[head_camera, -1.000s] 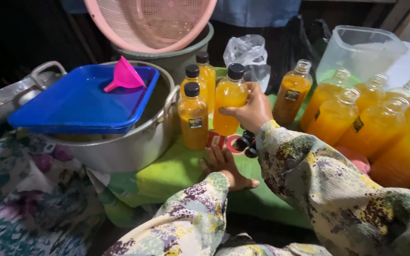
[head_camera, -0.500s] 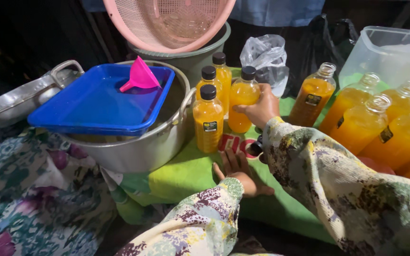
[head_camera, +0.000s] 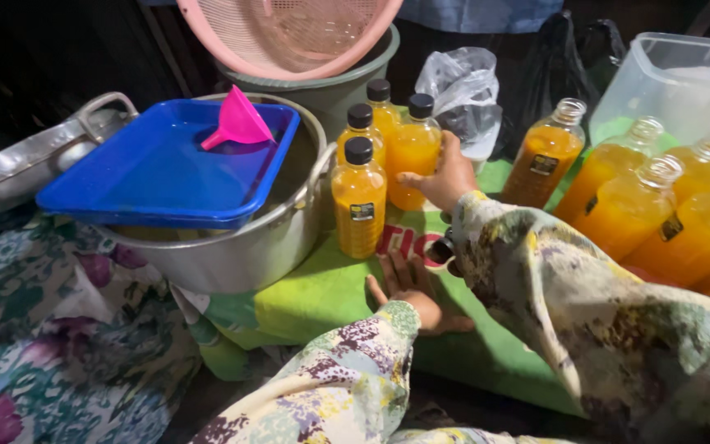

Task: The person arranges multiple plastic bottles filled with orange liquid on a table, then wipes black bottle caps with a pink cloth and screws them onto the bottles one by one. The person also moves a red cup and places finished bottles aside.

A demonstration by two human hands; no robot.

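My right hand [head_camera: 444, 177] is wrapped around a capped bottle of orange juice [head_camera: 412, 153] standing on the green cloth [head_camera: 322, 292]. Three more black-capped orange bottles stand beside it, one in front [head_camera: 358, 197], one at the middle [head_camera: 357, 130] and one behind [head_camera: 383, 107]. My left hand [head_camera: 408, 292] rests flat on the green cloth with fingers spread, next to some small black caps [head_camera: 443, 249]. Several uncapped orange bottles [head_camera: 630, 205] stand in a group to the right.
A metal pot [head_camera: 240, 247] at left carries a blue tray [head_camera: 162, 168] with a pink funnel [head_camera: 238, 119]. Behind are a pink basket [head_camera: 289, 33] on a green bucket, a clear plastic bag [head_camera: 463, 90] and a clear tub [head_camera: 675, 78]. Floral cloth [head_camera: 51, 329] lies at lower left.
The view has shifted so everything sits further right and lower. My right hand stays on the same capped bottle; my left hand stays flat on the cloth.
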